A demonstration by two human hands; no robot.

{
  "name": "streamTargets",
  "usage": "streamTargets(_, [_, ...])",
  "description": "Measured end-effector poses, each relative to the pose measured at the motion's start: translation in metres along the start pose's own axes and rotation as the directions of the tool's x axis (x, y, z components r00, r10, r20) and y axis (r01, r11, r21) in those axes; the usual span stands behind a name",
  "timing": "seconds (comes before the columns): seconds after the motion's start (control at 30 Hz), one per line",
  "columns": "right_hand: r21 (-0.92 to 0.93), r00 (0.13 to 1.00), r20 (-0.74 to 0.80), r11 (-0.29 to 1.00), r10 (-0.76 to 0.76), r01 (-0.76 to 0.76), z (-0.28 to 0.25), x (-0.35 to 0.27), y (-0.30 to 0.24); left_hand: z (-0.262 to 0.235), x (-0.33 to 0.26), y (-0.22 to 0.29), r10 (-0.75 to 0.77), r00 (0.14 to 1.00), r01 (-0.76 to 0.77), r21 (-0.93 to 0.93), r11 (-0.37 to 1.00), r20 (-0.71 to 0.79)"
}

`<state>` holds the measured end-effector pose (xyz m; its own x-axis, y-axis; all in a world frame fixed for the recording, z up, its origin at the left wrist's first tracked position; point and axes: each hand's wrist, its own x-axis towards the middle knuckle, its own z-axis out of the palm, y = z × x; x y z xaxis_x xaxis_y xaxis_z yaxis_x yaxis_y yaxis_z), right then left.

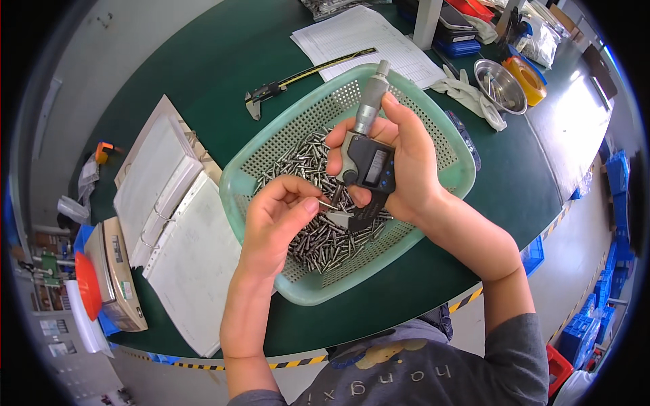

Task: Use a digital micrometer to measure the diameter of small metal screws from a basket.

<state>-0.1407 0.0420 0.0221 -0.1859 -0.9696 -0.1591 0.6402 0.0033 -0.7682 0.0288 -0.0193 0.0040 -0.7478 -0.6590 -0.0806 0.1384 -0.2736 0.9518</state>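
My right hand (405,162) grips a digital micrometer (365,152), black-bodied with a grey thimble pointing up and away. My left hand (277,213) pinches a small metal pin (327,205) between thumb and forefinger and holds its tip at the micrometer's jaws. Both hands hover over a light green perforated plastic basket (267,159). A heap of several shiny metal pins (318,237) lies in the basket under the hands.
An open ring binder (176,230) lies left of the basket on the green table. A caliper (298,78) and printed sheets (365,37) sit behind it. White gloves (470,95), a steel bowl (501,84) and yellow tape (528,78) are at the back right. A scale (118,274) stands far left.
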Motion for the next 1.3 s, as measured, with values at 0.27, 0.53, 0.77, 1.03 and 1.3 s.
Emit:
streamTargets(0.27, [-0.066, 0.999, 0.019, 0.997, -0.038, 0.039, 0.0, 0.0, -0.001, 0.0, 0.001, -0.002, 0.003, 1.0, -0.003, 0.011, 1.0, -0.009])
streamTargets(0.53, [-0.003, 0.999, 0.044, 1.0, -0.019, 0.019, 0.0, 0.0, -0.002, 0.001, 0.0, 0.0, 0.015, 1.0, -0.016, 0.041, 0.999, 0.023])
streamTargets(0.77, [0.0, 0.999, 0.032, 1.0, -0.003, 0.003, 0.002, -0.002, -0.001, 0.001, -0.001, 0.002, 0.0, 1.0, 0.0, 0.047, 0.999, -0.012])
streamTargets(1.03, [-0.111, 0.997, 0.018, 0.991, -0.074, 0.075, 0.0, 0.0, 0.0, -0.019, 0.003, 0.011, 0.314, 0.948, -0.058, 0.998, -0.007, 0.057])
streamTargets(1.3, [-0.078, 0.998, 0.056, 0.996, -0.026, 0.03, -0.001, 0.0, -0.003, -0.015, 0.002, 0.002, 0.259, 0.96, -0.078, 0.991, -0.111, 0.105])
